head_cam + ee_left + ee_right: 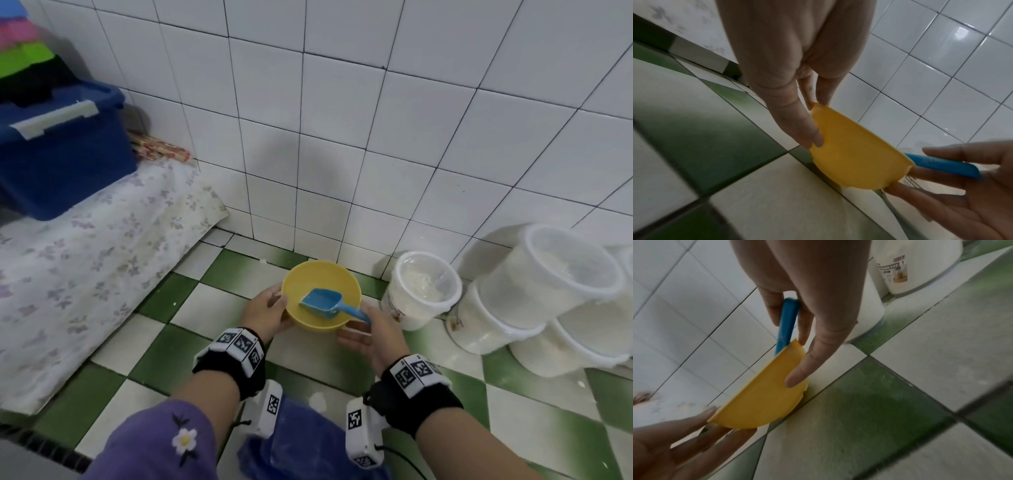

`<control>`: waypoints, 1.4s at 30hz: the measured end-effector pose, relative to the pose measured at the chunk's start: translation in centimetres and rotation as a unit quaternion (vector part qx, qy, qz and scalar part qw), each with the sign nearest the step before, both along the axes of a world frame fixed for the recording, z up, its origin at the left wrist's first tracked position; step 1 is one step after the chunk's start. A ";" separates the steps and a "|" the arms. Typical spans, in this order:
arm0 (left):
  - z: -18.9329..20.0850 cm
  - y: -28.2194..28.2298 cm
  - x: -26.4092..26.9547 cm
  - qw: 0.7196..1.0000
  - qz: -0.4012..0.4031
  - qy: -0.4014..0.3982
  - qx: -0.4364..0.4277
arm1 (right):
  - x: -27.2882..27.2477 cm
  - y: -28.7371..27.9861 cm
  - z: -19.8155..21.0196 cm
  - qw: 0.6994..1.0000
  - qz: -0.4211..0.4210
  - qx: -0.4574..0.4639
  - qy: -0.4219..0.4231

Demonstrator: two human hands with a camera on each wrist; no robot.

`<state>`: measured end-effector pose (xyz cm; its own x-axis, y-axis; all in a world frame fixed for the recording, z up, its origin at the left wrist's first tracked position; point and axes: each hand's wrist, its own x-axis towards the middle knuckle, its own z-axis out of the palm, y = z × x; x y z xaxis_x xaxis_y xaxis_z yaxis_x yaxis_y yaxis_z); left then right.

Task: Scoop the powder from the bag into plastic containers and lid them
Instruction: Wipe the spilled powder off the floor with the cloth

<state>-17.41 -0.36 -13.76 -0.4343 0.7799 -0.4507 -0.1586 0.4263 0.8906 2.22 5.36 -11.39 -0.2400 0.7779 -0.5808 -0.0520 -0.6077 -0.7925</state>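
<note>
Low over the checkered floor (212,301), left hand (265,313) and right hand (371,334) are cradling a yellow bowl (320,274) with straight fingers, blue scoop (322,303) lying inside, lidded powder containers (423,293) just beside.

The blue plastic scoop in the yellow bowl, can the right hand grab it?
Probably yes. The blue plastic scoop lies in the yellow plastic bowl with its handle poking over the rim toward the right hand, whose straight fingers already flank the handle. Nothing covers it.
</note>
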 end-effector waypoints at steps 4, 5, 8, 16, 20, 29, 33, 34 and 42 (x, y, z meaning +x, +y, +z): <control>-0.3 2.8 0.4 0.999 -0.033 -0.007 0.005 | 0.2 1.3 -0.1 0.998 -0.061 -0.014 0.021; -0.3 3.5 0.5 0.999 -0.040 -0.003 0.007 | 0.2 1.4 -0.3 0.997 -0.072 -0.020 0.028; -0.4 4.8 0.9 0.998 -0.061 -0.002 0.011 | 0.1 1.3 -0.7 0.994 -0.093 -0.027 0.049; -1.2 4.4 2.1 0.991 -0.107 0.069 -0.030 | 2.0 0.1 -1.9 0.986 -0.112 -0.061 0.109; -0.5 -0.3 2.9 0.972 -0.154 0.161 -0.076 | 5.4 -3.3 -2.3 0.995 0.063 0.007 -0.071; -0.1 -14.7 3.2 0.842 -0.426 0.322 -0.081 | 11.7 -15.0 -4.1 0.781 0.423 0.328 -0.322; -2.1 -17.3 4.0 0.812 -0.419 0.407 0.004 | 11.8 -17.8 -6.1 0.753 0.351 0.447 -0.330; -1.9 -17.5 4.1 0.813 -0.404 0.420 0.012 | 11.7 -17.9 -6.3 0.765 0.308 0.466 -0.321; 1.9 -16.6 5.1 0.822 -0.330 0.459 0.066 | 11.8 -16.1 -2.3 0.787 0.177 0.510 -0.297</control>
